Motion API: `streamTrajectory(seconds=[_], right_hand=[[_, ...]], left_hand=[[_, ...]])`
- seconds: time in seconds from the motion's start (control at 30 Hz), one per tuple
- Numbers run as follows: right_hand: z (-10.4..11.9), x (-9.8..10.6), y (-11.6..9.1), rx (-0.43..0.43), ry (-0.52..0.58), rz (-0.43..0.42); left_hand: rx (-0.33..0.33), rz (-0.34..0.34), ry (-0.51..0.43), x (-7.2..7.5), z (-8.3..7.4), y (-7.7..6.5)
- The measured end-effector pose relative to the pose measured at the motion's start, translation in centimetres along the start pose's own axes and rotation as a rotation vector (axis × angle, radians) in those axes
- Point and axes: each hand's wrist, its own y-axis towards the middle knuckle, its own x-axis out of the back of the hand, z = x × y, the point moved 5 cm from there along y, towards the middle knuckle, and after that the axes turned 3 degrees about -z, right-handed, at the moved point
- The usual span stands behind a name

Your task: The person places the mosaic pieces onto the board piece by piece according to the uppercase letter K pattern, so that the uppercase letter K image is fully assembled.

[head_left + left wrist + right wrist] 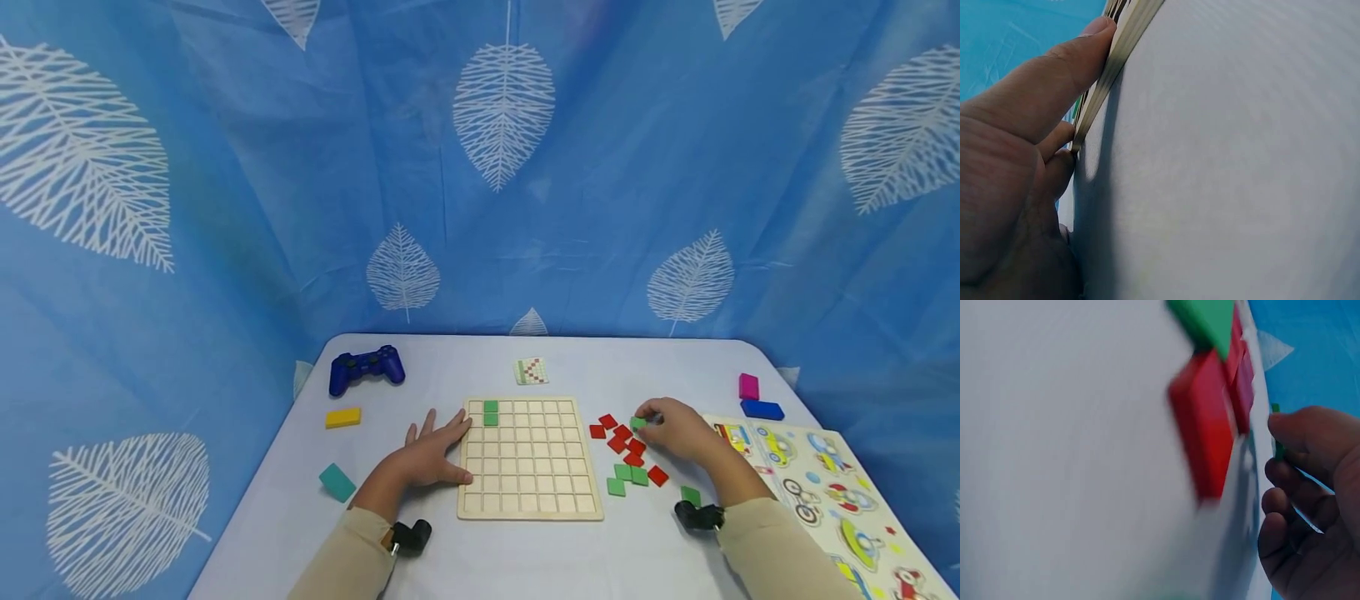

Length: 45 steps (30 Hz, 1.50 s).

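a: appearance?
b: green tile [637, 423], flat, beside red tiles [617, 444]; perhaps lifted, wrist view blurred. pale wooden board [532, 512], gridded, two green squares [491, 419] in second column from left.
a: pose?
b: right hand [678, 429] pinches the tile, thumb against fingertips. left hand [431, 454] spread, thumb touching the board's left edge.

No readable text, brand or number in any view. Card [532, 372] near middle of counter's [525, 558] far edge: printed pattern of red and green squares, any lettering too small to tell. Game controller [366, 367] near far left corner: button marks too small to read. Picture board [813, 537] along right edge: printed stars [890, 530], words not legible.
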Motion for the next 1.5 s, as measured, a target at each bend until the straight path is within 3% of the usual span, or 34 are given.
streamTrajectory(seconds=[0.1, 0.2, 0.43, 0.63, 0.83, 1.13, 1.33, 1.5], right_hand=[[2.0, -0.3, 0.5, -0.006, 0.031, -0.051], [5.6, -1.4, 1.0, 0.034, 0.06, -0.088], [14.3, -6.8, 1.0, 0.239, 0.166, -0.099], [18.1, -11.1, 1.4, 0.232, 0.255, -0.067], [19.4, -13.5, 1.6, 0.211, 0.271, 0.009], [19.7, -14.4, 1.9, 0.227, 0.21, -0.022], [19.8, -14.0, 1.5, 0.228, 0.219, 0.001], [18.3, -11.7, 0.1, 0.254, 0.269, -0.015]], left_hand=[[0.0, -0.004, 0.005, 0.0, 0.0, 0.1], [0.004, -0.007, 0.003, 0.0, 0.0, 0.2], [0.007, -0.008, -0.021, -0.1, 0.0, 0.0], [-0.017, -0.002, 0.002, 0.0, 0.0, 0.0], [-0.028, 0.003, -0.004, 0.1, 0.0, -0.1], [-0.024, 0.0, -0.004, 0.0, 0.1, 0.0], [-0.04, 0.001, -0.007, 0.1, 0.0, -0.2], [-0.036, -0.001, 0.001, 0.3, 0.0, -0.2]])
